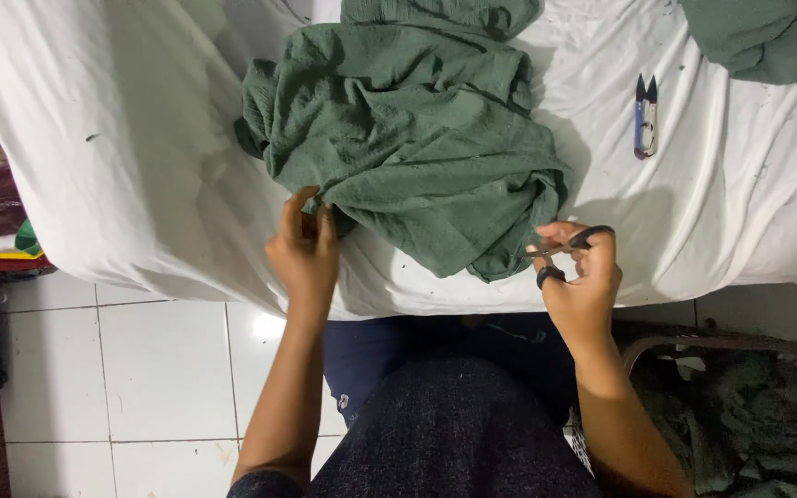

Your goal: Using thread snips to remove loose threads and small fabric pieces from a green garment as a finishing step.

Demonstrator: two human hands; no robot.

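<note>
A crumpled, dark green woven garment (408, 138) lay heaped at the centre of a table draped in white cloth (122, 138), its lower hem spilling toward the near edge, within easy reach of the seated person. The left hand (304, 247), at about seven o'clock from the heap, was closed in a pinch on the garment's lower left edge, seemingly to hold the fabric taut and steady. The right hand (581, 272), at about five o'clock from the heap, gripped a pair of black-handled scissors (565, 251), fingers through the loops and the blades pointing left toward the hem just beside them; whether the blades touched the cloth could not be told.

Farther out, at about two o'clock from the garment, a small pair of thread snips with dark blades and a pale body (645, 118) rested on the white cloth, well apart from both hands but near enough to pick up. A second bundle of the same green fabric (767, 37) sat at the table's far right corner, at one o'clock, partly out of the picture, apparently set aside from the piece in hand.

Below the table edge, the person's dark-clothed lap (454, 415) filled the lower centre. White floor tiles (159, 369) showed at eight o'clock, and a pile of greenish fabric offcuts (749, 415) lay on the floor at four o'clock, directly beneath the scissor hand, where trimmings would likely drop.
</note>
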